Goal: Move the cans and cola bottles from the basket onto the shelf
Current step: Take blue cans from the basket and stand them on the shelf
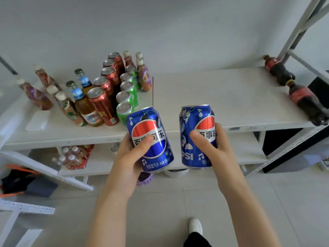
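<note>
While a white shoe (195,227) stands on the tiled floor (160,207) at the bottom of the view, two bare forearms reach forward above it. The left hand (128,157) grips the left can (151,145), blue, upright and leaning slightly left. Its thumb lies across the label, and the other fingers are clamped round the hidden far side. The right hand (220,154) holds the right can (194,136), also blue. Its thumb lies on the front, and its fingers (219,129) are curled round the right side. Both cans are held in the air side by side, apart, in front of the shelf (213,93) edge. A scrap of purple basket (145,180) shows just under the left hand; the rest is hidden.

On the top board's left half stand a row of green cans (127,97), a row of red cans (105,90) beside it, and mixed bottles (83,102) further left and behind. Two cola bottles (302,100) stand well apart from these, at the right end. A grey wall (160,24) rises behind.
</note>
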